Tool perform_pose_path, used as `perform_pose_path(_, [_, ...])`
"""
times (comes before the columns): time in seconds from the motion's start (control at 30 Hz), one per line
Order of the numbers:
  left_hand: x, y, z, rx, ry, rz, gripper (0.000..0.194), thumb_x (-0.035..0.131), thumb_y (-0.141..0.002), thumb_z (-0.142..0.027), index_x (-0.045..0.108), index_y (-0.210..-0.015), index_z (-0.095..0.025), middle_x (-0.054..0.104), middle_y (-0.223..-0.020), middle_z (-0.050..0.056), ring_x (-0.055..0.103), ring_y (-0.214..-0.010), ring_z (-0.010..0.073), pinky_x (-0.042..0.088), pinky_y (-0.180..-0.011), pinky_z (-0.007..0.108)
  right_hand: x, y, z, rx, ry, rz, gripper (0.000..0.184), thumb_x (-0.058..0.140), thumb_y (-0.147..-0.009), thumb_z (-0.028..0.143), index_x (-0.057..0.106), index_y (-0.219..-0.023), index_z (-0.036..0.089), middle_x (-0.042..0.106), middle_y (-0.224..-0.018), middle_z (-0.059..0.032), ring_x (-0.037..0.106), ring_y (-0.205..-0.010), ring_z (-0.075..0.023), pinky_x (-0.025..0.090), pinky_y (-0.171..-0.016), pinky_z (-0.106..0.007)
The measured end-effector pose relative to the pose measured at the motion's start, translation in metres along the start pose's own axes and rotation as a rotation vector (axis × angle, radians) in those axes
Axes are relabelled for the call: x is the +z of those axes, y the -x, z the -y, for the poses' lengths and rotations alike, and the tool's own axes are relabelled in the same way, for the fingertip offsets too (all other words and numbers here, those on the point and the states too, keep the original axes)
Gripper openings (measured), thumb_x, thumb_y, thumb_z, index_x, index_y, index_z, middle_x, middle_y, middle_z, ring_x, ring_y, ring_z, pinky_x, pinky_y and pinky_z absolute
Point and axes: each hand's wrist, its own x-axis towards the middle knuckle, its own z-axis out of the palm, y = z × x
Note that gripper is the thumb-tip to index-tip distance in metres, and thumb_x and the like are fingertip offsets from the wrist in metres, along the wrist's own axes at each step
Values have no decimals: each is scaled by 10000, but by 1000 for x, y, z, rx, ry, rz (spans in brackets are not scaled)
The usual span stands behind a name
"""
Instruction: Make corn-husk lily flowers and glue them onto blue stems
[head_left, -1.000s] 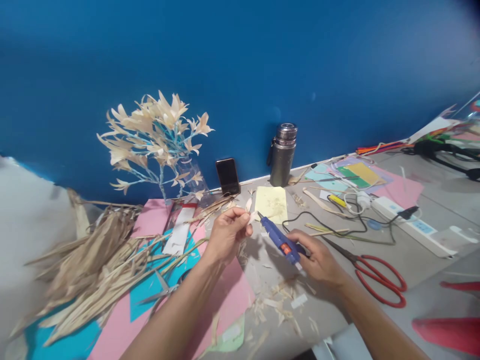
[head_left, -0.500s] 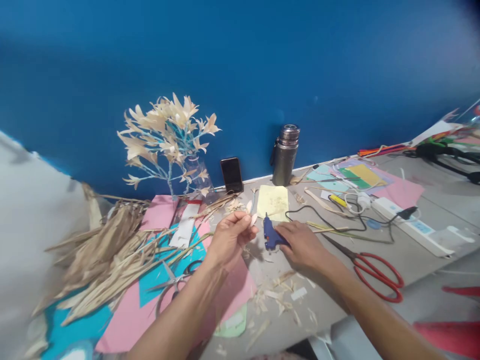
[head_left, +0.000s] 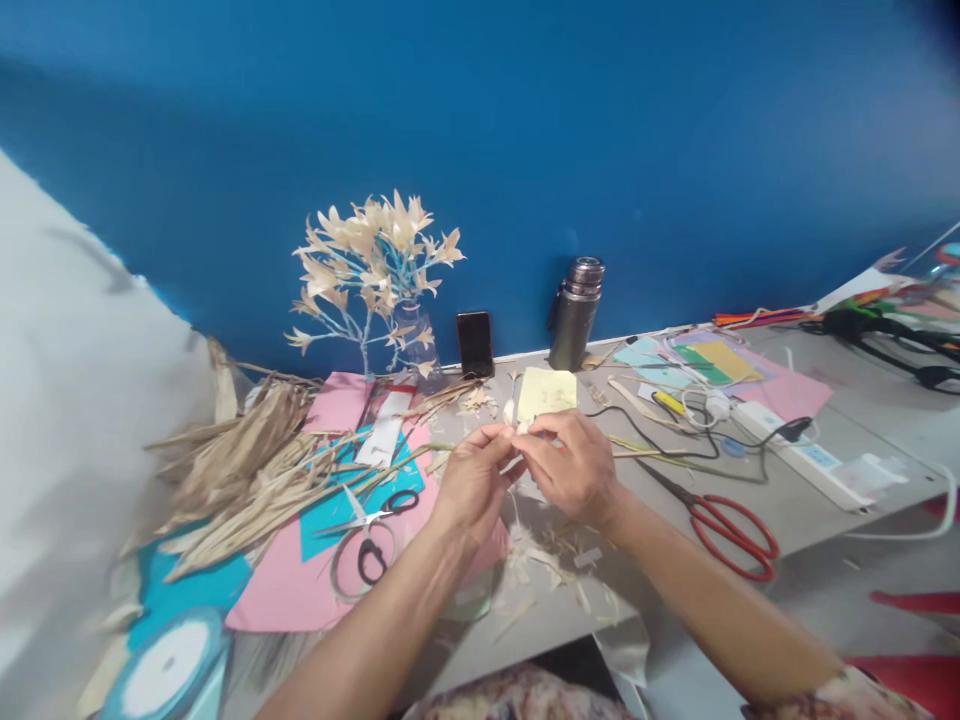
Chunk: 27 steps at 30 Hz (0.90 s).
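Observation:
My left hand (head_left: 478, 478) pinches a small pale husk flower (head_left: 509, 411) whose thin stem points up toward the wall. My right hand (head_left: 573, 468) has its fingertips closed against the same pale piece, right beside my left fingertips. Most of the flower's base is hidden by the fingers. Behind the hands lies a yellow sheet of paper (head_left: 548, 390) with stains on it. The blue glue gun is covered by my right hand. Pale husk scraps (head_left: 551, 560) are scattered on the table below.
Black-handled scissors (head_left: 366, 522) lie on pink and blue paper at left, near dry husks (head_left: 247, 455). Red-handled scissors (head_left: 731, 535) and a white power strip (head_left: 802, 450) are at right. A flower arrangement (head_left: 375, 250), phone (head_left: 475, 344) and flask (head_left: 577, 315) stand along the wall.
My right hand has left the glue gun and moved left and up to meet my left hand at the pale flower. The view has shifted slightly.

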Motion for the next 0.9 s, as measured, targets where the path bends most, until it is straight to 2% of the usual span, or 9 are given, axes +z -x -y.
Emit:
perform_pose_path(0.1, [-3,7,-2,-5,10,4,354,958,-546,-276,665,-715,-171,670,-739,-29,627,-699,118,507,-763,295,-7,-2,4,51,-102,-1,204,603,-924,146,768,-929,266,686,-931,-78,612,-829,-211,503,-767,-363])
perform_pose_path(0.17, [-5,12,-3,-19,-12,13,350,961,-550,-278,673,-718,-170,677,-730,-24,648,-709,127,513,-757,292,-14,-5,7,160,-235,-40,155,626,-913,174,755,-871,250,697,-902,-74,624,-838,-214,510,-773,-365])
perform_pose_path(0.27, [-6,18,-4,-43,-83,37,339,956,-571,-295,693,-725,-147,704,-723,10,657,-659,123,511,-691,265,-21,-10,12,517,-518,-110,78,664,-891,243,722,-843,223,708,-822,-46,643,-758,-194,527,-687,-325])
perform_pose_path(0.33, [-6,20,-3,-57,-107,51,349,960,-567,-303,705,-727,-126,706,-705,22,617,-564,96,504,-625,249,-22,-12,14,760,-700,-107,83,704,-859,295,708,-831,216,708,-764,-19,634,-668,-167,519,-606,-285])
perform_pose_path(0.4, [-6,22,-1,-73,-109,66,364,966,-557,-310,711,-723,-110,702,-697,24,588,-510,80,498,-574,241,-20,-12,17,897,-836,-99,115,750,-814,321,705,-815,215,712,-738,-2,636,-643,-152,524,-597,-267])
perform_pose_path(0.53, [-7,24,0,-108,-90,100,373,973,-540,-311,716,-711,-101,693,-694,16,577,-472,73,484,-510,226,-15,-9,22,953,-945,-124,149,800,-770,326,707,-805,214,734,-770,-4,675,-703,-154,559,-676,-278])
perform_pose_path(0.73, [-8,27,1,-99,-122,101,372,969,-549,-337,724,-703,-102,703,-721,20,576,-460,66,484,-487,215,-17,-6,26,912,-915,-118,182,795,-795,360,714,-830,201,757,-812,-29,700,-742,-175,572,-688,-296])
perform_pose_path(0.9, [-7,28,3,-122,-173,104,413,973,-525,-395,725,-683,-104,664,-596,11,577,-440,81,469,-471,200,-17,-5,26,876,-904,-117,149,778,-822,336,718,-840,201,754,-795,-20,700,-720,-161,561,-679,-275])
